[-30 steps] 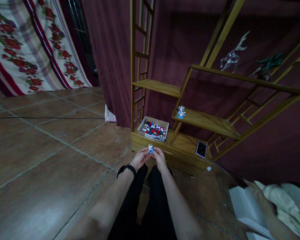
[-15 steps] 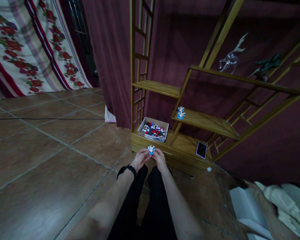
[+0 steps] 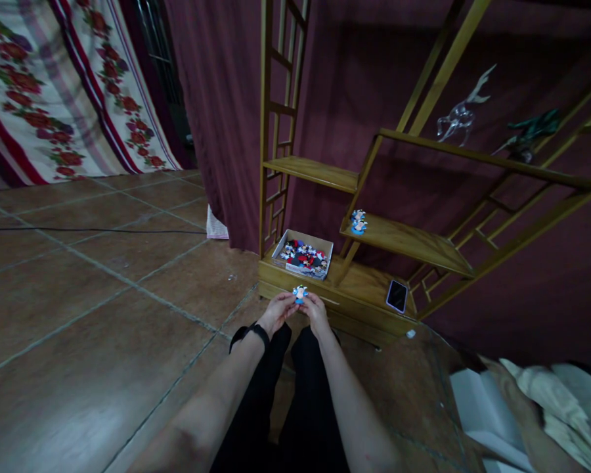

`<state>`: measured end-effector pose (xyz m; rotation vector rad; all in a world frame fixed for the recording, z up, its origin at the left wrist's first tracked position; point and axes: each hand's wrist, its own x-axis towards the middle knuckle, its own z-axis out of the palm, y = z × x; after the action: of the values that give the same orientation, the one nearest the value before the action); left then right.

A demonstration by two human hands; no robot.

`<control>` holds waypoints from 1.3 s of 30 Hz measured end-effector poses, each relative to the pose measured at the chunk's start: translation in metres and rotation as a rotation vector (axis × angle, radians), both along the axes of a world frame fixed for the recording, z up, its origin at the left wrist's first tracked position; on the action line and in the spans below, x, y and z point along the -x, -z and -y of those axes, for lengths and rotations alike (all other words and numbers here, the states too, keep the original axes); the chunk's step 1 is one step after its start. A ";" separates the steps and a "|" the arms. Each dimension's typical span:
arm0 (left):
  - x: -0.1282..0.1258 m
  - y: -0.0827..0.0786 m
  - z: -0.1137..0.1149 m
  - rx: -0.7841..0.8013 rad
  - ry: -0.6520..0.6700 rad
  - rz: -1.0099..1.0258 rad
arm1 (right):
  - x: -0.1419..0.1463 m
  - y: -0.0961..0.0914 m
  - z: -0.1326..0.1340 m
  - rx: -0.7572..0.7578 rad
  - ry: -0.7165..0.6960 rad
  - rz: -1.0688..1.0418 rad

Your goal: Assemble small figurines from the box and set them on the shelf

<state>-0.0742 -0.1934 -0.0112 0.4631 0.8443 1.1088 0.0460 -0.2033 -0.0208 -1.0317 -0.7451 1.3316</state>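
A small blue and white figurine [image 3: 300,293] is pinched between the fingertips of both hands, low in front of a wooden shelf unit [image 3: 398,240]. My left hand [image 3: 277,311] grips it from the left and wears a black wristband. My right hand [image 3: 315,311] grips it from the right. Just beyond them, an open cardboard box [image 3: 303,253] full of several small figurines sits on the shelf's bottom board. Two similar blue figurines [image 3: 358,221] stand on the middle shelf.
A phone [image 3: 396,295] lies on the bottom board to the right. A glass deer [image 3: 460,108] and a dark ornament [image 3: 526,133] stand on the upper shelf. Maroon curtain hangs behind; a flowered cloth is far left. Pale fabric and a white box [image 3: 482,410] lie at lower right.
The hands stay together on the figurine; it has turned slightly between the fingers. The view has shifted a little.
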 end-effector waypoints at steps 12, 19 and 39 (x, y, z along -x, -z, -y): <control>0.000 -0.002 0.001 0.012 0.004 0.014 | 0.003 -0.005 0.001 -0.011 -0.016 0.004; -0.002 -0.003 0.001 -0.006 0.011 -0.007 | 0.005 -0.004 0.000 -0.013 0.007 0.153; -0.003 -0.013 0.006 0.001 0.062 -0.025 | 0.007 0.006 -0.002 -0.016 0.252 0.663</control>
<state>-0.0713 -0.1998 0.0018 0.5000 0.8475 1.0471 0.0391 -0.2012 -0.0265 -1.5234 -1.0655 0.7565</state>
